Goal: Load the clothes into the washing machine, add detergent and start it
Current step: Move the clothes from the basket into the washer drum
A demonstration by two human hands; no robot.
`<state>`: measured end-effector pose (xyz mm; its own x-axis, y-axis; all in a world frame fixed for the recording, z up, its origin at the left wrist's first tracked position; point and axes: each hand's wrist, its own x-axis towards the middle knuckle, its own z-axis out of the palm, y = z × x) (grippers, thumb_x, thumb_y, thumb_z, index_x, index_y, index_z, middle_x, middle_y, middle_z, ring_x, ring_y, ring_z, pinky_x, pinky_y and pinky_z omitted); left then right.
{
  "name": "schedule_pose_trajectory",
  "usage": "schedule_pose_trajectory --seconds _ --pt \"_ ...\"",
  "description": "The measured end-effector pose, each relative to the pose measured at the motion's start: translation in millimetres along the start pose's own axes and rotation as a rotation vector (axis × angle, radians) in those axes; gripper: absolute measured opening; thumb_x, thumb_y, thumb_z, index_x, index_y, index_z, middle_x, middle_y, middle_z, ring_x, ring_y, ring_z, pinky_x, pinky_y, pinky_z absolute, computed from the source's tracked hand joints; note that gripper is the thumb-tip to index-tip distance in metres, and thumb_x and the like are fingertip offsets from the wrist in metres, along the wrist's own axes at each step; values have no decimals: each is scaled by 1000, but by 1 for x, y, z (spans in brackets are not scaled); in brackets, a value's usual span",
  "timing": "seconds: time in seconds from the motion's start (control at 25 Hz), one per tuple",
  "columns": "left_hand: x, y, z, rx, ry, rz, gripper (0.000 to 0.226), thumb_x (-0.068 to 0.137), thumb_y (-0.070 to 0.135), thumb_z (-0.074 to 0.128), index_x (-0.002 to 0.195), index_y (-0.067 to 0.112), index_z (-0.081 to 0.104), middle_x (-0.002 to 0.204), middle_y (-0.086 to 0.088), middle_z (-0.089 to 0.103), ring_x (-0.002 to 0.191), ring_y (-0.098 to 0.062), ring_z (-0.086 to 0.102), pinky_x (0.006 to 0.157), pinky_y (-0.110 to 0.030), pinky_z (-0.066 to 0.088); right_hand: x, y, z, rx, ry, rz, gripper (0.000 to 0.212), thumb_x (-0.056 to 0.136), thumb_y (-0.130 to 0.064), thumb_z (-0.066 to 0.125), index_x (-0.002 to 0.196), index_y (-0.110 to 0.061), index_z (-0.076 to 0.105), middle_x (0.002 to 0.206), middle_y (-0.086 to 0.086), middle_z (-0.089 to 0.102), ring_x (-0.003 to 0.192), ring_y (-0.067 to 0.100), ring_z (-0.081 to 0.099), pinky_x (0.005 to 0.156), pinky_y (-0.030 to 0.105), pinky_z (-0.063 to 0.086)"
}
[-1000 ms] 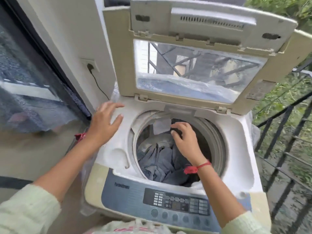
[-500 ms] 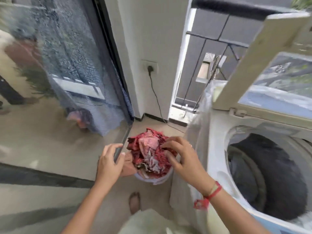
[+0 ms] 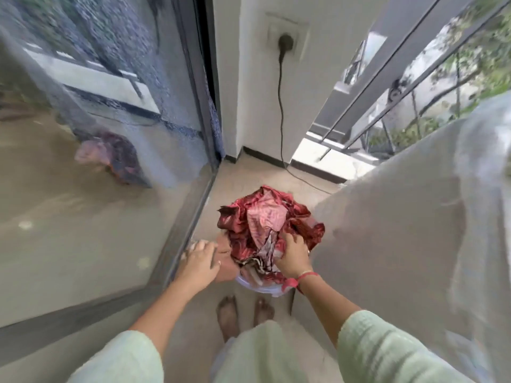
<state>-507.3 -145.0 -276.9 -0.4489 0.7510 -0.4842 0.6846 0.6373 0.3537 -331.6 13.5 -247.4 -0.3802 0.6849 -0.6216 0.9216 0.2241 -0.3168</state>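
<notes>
1. Both hands have left the machine since a second ago. Then the right one was down in the drum and the left lay on the top deck; now both are low at the clothes (image 3: pixel 265 217) near the floor.
2. Right hand (image 3: pixel 293 257): the fingers are curled into the near right side of the clothes and grip a fold of red cloth. Half a second ago they only lay on the heap's edge. A red wristband (image 3: pixel 302 277) sits at the wrist.
3. Left hand (image 3: pixel 199 261): the fingers are fairly straight and close together, holding nothing. It lies at the heap's left side against a tan patch, and blur hides what that patch is.
4. Clothes: a crumpled red and pink patterned pile, heaped above the rim of a pale tub (image 3: pixel 258 288). The tub stands on the floor (image 3: pixel 249 172), just beside the machine (image 3: pixel 401 230).
5. Machine: only its side shows, at the right, under a cloudy plastic cover.
6. Two bare feet (image 3: pixel 229 316) stand just behind the tub, between pale green sleeves.
7. Glass door (image 3: pixel 96 161): it fills the left and mirrors the red pile.
8. On the white wall beyond, a black plug sits in a socket (image 3: pixel 286 41), and its cord (image 3: pixel 281 111) runs down to the floor.
9. Railing (image 3: pixel 387 87): upper right, with greenery behind it.
</notes>
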Motion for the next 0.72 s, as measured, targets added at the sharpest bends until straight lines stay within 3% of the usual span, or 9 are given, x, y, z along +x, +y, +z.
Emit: schedule_pose_trajectory --seconds 0.12,0.2,0.28,0.32,0.4,0.48,0.52,0.6,0.72 --pt "62 -15 46 2 -4 6 49 83 28 61 129 19 47 130 -7 44 121 -30 43 99 -42 38 63 26 47 -87 77 45 86 77 -29 66 147 -24 17 153 12 13 137 39 26 107 47 33" --pt "95 -11 68 -70 58 83 68 79 25 67 139 21 36 136 -7 36 125 -32 41 101 -46 38 105 37 66 -102 71 38 106 74 -35 73 149 -33 -2 158 4 -12 143 39 7 110 56 27" --pt "127 -2 84 -103 86 127 95 74 28 74 148 25 15 147 -7 21 133 -31 33 107 -48 33 139 40 83 -59 43 -15 110 72 -29 77 148 -36 -2 157 1 -18 143 40 7 108 58 30" --pt "142 4 90 -140 94 92 107 70 31 78 148 28 5 151 -8 13 136 -32 29 109 -49 30 151 41 90 -9 55 -65 100 72 -19 75 147 -33 11 158 3 -10 140 41 18 105 53 37" --pt "173 8 99 -302 104 -94 127 62 34 84 147 34 -10 155 -11 1 140 -34 20 110 -54 27 162 44 98 91 157 -150 65 72 1 63 130 -22 42 149 9 26 121 38 47 89 36 47" --pt "197 0 103 -472 76 -328 132 55 34 88 147 33 -8 156 -15 5 141 -34 20 110 -52 27 159 50 95 184 292 -129 40 71 9 53 103 -16 54 116 9 53 94 30 57 72 27 40" --pt "202 -7 105 -511 48 -366 121 56 33 88 147 28 9 151 -18 21 136 -34 30 108 -46 31 154 54 90 253 343 -88 35 71 9 50 93 -17 54 103 8 57 87 26 57 68 26 36" --pt "200 -12 106 -498 57 -252 71 66 30 83 126 18 49 123 -17 54 115 -34 52 93 -34 41 138 65 76 437 412 -5 33 71 8 47 84 -22 52 90 5 60 80 21 55 65 25 36" --pt "174 4 85 -464 202 -117 20 80 20 69 98 13 61 93 -14 65 90 -33 61 75 -35 45 98 81 49 570 519 158 25 75 7 45 88 -11 56 87 8 63 79 26 57 64 28 39"
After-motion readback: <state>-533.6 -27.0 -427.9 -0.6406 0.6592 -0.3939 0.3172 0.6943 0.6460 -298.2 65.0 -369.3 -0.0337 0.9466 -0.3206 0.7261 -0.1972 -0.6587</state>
